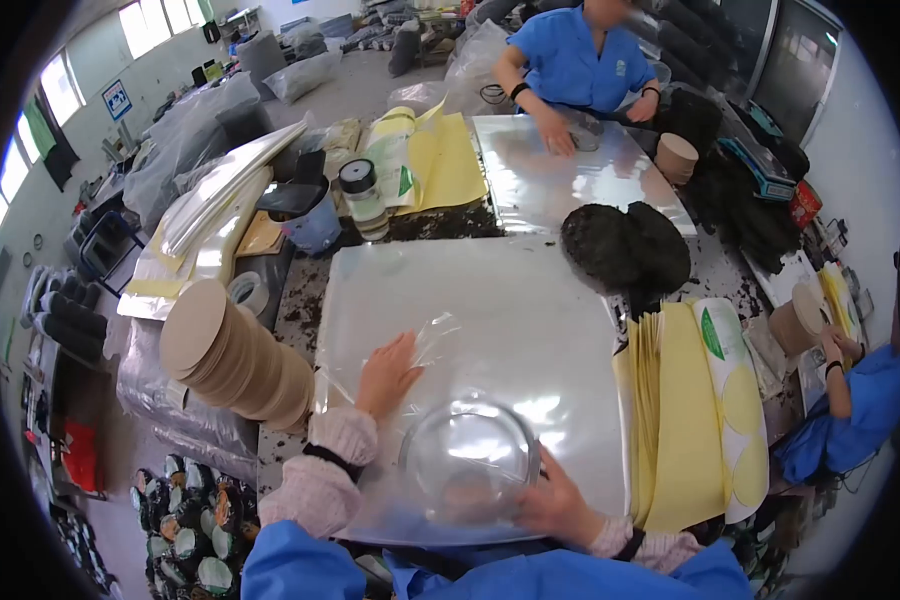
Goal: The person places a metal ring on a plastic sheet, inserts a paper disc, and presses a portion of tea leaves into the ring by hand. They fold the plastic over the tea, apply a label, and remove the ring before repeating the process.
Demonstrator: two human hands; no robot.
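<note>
A stack of clear plastic film sheets (560, 300) covers the table in front of me. My left hand (388, 378) lies on the film with its fingers stretched out, beside a raised, wrinkled bit of clear film (436, 338). Closer to me, my right hand (560, 508) grips the right side of a clear round bowl-like dish (470, 455). Its thumb shows at the rim; the other fingers are partly hidden. The dish stands over the front part of the film, and glare blurs what lies beneath it.
Round cardboard discs (235, 355) are stacked at the left. Yellow sheets (680, 420) with round labels lie at the right. Dark clumps (625, 250) sit behind the film. A co-worker (580, 65) works opposite; another's blue sleeve (850, 415) is at the right.
</note>
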